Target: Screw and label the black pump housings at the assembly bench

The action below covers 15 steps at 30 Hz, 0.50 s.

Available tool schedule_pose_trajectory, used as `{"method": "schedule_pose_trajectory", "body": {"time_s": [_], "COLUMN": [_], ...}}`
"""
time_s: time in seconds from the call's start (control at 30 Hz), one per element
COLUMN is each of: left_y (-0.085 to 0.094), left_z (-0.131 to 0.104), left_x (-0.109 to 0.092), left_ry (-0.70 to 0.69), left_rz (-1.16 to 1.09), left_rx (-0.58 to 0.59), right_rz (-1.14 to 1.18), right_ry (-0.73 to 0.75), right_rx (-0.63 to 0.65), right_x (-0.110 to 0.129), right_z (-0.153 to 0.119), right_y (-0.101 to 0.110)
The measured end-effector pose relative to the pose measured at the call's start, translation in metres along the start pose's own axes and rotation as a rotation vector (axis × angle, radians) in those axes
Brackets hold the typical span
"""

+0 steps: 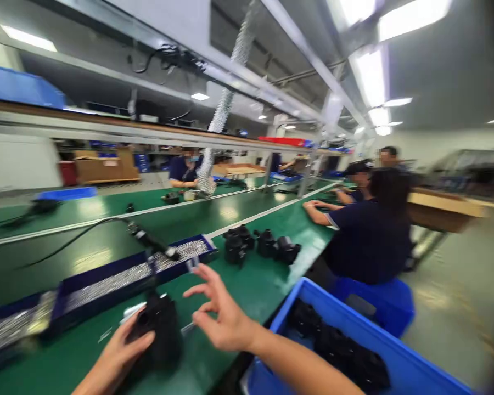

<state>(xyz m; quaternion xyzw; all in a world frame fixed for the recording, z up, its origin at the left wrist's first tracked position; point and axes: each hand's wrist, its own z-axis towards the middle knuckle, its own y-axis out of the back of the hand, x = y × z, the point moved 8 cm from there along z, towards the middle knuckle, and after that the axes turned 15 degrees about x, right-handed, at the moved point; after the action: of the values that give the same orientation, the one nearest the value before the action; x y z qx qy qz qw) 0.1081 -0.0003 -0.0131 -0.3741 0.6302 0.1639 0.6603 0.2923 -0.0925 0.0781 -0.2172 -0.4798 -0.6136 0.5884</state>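
My left hand is wrapped around a black plastic housing, which stands on the green bench. To its right, my right hand is raised with fingers apart and touches neither the housing nor the bench. Pale blurred specks show by its fingertips; I cannot make out what they are. Beyond the hands, a blue tray holds many small silvery metal pieces. Over the tray lies a black, corded, screwdriver-like tool.
Several black housings stand farther along the green bench. A blue bin with black parts is at my right. More metal pieces fill a tray at left. Co-workers sit at the right and across the line.
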Motion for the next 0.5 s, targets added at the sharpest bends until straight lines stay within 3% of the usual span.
{"method": "schedule_pose_trajectory", "body": {"time_s": [0.17,0.3,0.5], "left_y": [0.012,0.012,0.013], "left_z": [0.003,0.009,0.007], "left_x": [0.003,0.006,0.006], "left_ry": [-0.059,-0.088,-0.109], "left_rz": [-0.027,-0.011,-0.024], "left_rx": [0.2,0.253,0.261], "right_rz": [0.135,0.208,0.251], "right_ry": [-0.038,-0.067,-0.108], "right_rx": [0.072,0.045,-0.011], "right_x": [-0.005,-0.012,-0.022], "right_z": [-0.003,0.0,0.001], "right_y": [-0.018,-0.034,-0.04]}}
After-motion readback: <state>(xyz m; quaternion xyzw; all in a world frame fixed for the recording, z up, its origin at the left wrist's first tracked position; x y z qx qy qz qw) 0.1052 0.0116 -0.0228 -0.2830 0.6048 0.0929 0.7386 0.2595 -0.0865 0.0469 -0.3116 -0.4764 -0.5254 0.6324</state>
